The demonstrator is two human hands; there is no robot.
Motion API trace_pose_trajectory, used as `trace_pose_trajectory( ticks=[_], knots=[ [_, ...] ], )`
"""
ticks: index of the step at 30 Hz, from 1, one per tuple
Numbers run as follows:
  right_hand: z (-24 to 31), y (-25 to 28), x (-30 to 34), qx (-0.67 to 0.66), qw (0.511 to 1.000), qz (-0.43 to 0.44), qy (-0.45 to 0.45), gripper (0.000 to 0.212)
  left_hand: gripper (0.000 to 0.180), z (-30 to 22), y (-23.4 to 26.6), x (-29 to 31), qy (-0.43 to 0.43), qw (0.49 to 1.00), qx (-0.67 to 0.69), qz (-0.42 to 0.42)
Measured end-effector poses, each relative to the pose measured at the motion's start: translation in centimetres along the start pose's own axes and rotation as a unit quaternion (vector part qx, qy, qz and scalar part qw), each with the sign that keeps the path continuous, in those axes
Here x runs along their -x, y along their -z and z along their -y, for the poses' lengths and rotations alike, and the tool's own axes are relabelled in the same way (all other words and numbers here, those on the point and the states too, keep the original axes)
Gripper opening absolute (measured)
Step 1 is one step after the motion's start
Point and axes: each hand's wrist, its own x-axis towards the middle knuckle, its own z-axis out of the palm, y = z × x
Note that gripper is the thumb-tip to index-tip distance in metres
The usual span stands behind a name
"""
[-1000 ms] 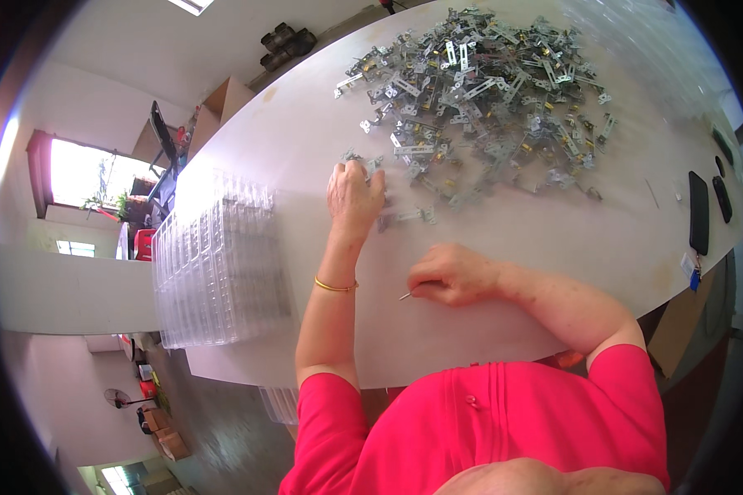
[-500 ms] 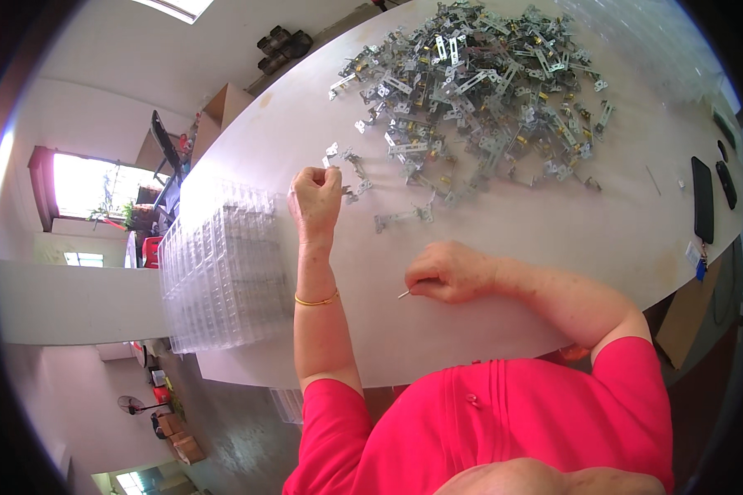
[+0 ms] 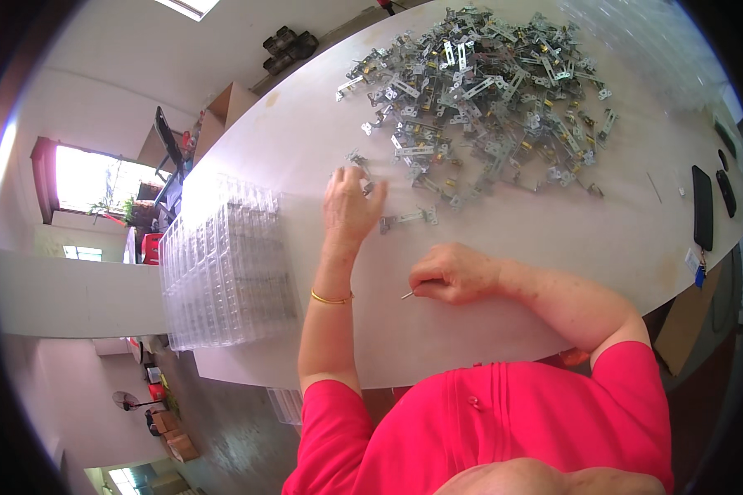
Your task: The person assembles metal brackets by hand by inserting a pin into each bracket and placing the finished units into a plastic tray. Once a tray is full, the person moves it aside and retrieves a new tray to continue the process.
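My left hand [image 3: 352, 206] is over the table just left of the pile, its thumb spread from the fingers. Small metal brackets [image 3: 356, 157] lie right at its fingertips, partly covered by them. Low over the table in front of my body, my right hand [image 3: 450, 272] is closed on a thin metal rod [image 3: 407, 295], whose short end sticks out to the left. One separate bracket [image 3: 409, 219] lies between my two hands. Beyond them spreads a big heap of silvery metal brackets [image 3: 479, 91], some with brass-coloured parts.
Stacked clear plastic trays [image 3: 223, 272] stand at the table's left edge. More clear plastic [image 3: 652, 49] lies at the far right. A black phone-like object [image 3: 702, 206] and a thin pin [image 3: 654, 187] rest on the right side of the white table [image 3: 504, 322].
My left hand has moved right and slightly nearer, going from a closed pinch beside a small bracket to spread fingers. That bracket no longer shows above it. My right hand keeps its place and grip.
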Motion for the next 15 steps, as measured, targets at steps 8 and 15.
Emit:
trace_pose_trajectory(
  ticks=[8, 15],
  knots=[
    [-0.2, -0.2, -0.1, -0.002, 1.000, 0.009, 0.002, 0.007, 0.017, 0.5, -0.8, 0.3, -0.053, 0.997, -0.036, 0.030],
    [0.5, 0.7, 0.0, -0.077, 0.995, 0.002, -0.062, 0.005, 0.015, 0.0, 2.8, -0.6, 0.163, 0.876, 0.449, -0.065]
  ],
)
